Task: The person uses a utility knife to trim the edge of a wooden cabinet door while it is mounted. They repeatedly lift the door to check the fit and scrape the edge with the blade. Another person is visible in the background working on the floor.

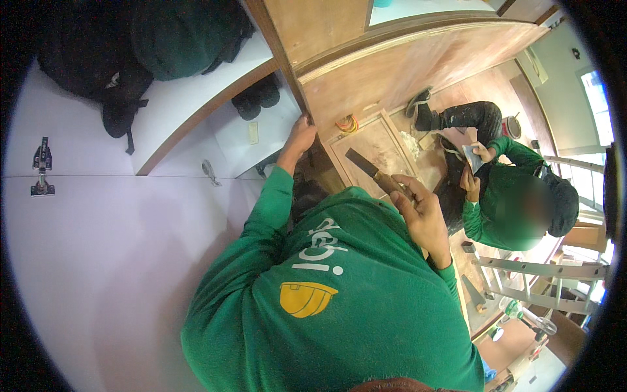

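Note:
My right hand is closed round the wooden handle of a chisel. Its flat dark blade points up and to the left, in front of my green shirt. My left hand grips the brown wooden edge of a white cabinet, at arm's length to the left. Part of its fingers is hidden at that edge. Just inside the cabinet, near this hand, lie dark rounded items that I cannot make out.
Dark bags and a cap rest on the upper shelf. A metal hinge sits on the white panel. Right, a seated co-worker holds a pale flat piece. A ladder, handsaw and orange coil are nearby.

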A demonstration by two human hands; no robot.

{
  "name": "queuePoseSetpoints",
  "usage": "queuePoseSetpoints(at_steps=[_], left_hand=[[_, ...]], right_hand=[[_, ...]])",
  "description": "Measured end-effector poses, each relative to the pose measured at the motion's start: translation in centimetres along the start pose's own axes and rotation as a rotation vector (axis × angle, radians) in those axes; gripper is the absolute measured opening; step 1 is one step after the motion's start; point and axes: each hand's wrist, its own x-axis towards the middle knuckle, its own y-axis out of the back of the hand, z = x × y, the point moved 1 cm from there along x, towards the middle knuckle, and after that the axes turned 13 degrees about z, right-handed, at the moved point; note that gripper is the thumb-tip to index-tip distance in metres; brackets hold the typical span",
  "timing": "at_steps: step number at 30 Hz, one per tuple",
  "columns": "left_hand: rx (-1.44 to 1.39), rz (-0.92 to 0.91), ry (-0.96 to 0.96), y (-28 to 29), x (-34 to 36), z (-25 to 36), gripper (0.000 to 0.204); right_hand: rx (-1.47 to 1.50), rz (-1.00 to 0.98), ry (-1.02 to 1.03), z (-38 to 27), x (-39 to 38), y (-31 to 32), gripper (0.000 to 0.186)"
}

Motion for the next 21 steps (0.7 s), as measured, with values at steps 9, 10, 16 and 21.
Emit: queuePoseSetpoints(at_steps=[9,10,16,21], left_hand=[[-0.005,0.105,-0.219,3.5,-1.9,6.2,0.060],[-0.008,0.109,-0.217,4.0,-2.1,6.7,0.059],[0.221,0.078,-0.317,7.7,-6.5,16.6,0.056],[0.381,-0.617,-0.188,10.7,-5.3,16.9,0.049]], right_hand=[[0.043,-0.003,-0.124,0.7,1.0,-1.1,0.043],[0.054,0.001,-0.117,0.8,1.1,-1.2,0.044],[0.013,-0.004,-0.100,-2.2,2.8,-0.8,0.046],[-0.233,-0.005,-0.001,-9.6,4.5,-0.6,0.044]])
